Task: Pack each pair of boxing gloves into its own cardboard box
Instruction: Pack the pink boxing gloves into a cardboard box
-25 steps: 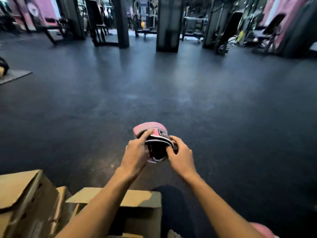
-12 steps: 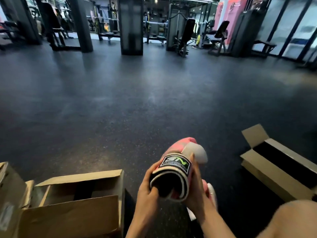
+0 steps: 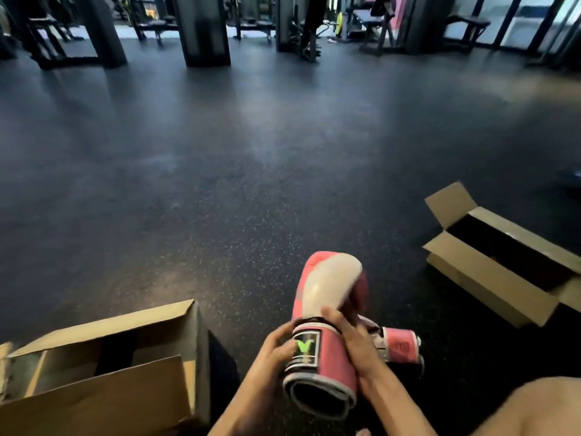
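A pink and white boxing glove (image 3: 327,297) stands upright in front of me, cuff toward the camera. My left hand (image 3: 276,350) grips the left side of its cuff and my right hand (image 3: 352,341) wraps around the right side. A second pink glove (image 3: 401,344) lies on the floor just behind my right hand. An open cardboard box (image 3: 103,369) sits at the lower left, close to my left arm. Another open cardboard box (image 3: 490,269) rests on the floor to the right, its inside dark.
Dark speckled rubber gym floor (image 3: 251,152) stretches ahead. Pillars (image 3: 204,29) and weight machines (image 3: 308,26) line the far side. My bare knee (image 3: 534,407) shows at the bottom right corner.
My view has turned right, bringing the right-hand box into sight. The glove in my hands has turned from cuff-opening-up to standing upright with its white palm showing, held lower.
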